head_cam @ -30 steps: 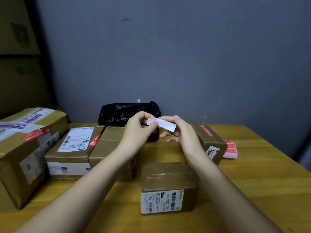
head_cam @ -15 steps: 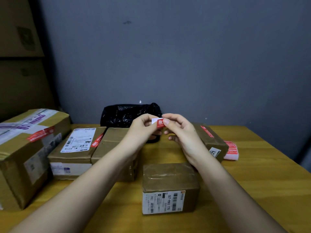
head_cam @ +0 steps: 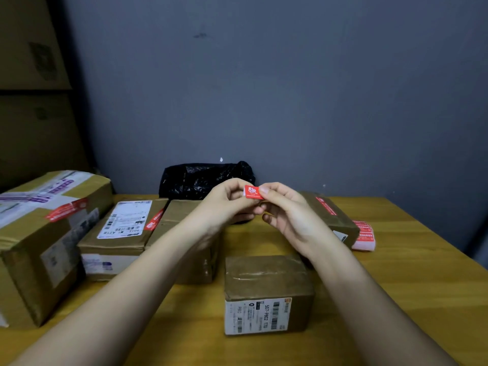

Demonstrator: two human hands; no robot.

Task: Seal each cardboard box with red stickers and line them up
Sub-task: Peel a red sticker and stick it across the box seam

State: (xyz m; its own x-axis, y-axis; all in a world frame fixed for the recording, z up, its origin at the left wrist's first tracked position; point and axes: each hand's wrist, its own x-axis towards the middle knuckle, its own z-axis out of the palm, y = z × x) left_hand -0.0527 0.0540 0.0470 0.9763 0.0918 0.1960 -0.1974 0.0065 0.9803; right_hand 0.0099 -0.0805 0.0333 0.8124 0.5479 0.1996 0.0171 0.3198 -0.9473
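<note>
Fingers of both your hands meet on one red sticker [head_cam: 254,192], held up above the wooden table [head_cam: 412,281]. Your left hand [head_cam: 229,200] pinches its left end between curled fingers and thumb; your right hand [head_cam: 284,207] pinches the right end, thumb on top, the other fingers curled beneath. The sticker's printed red face is turned toward you, with a thin strip of white at its left edge.

Directly below your hands, nearer to you, a small cardboard box [head_cam: 266,283] sits on the table, its white barcode label facing you and no red sticker visible on its top. Under your left forearm lies a plain brown box [head_cam: 179,220]; left of that, a flat box [head_cam: 124,228] with a white shipping label and a red sticker across its right edge. Farthest left stands a large box [head_cam: 39,233], also bearing a red sticker. Just right of your right hand rests a tilted box [head_cam: 330,217] with a red sticker on top, and beyond it a stack of red stickers [head_cam: 365,235]. Behind your hands a black plastic bag [head_cam: 195,179] lies against the grey wall.
</note>
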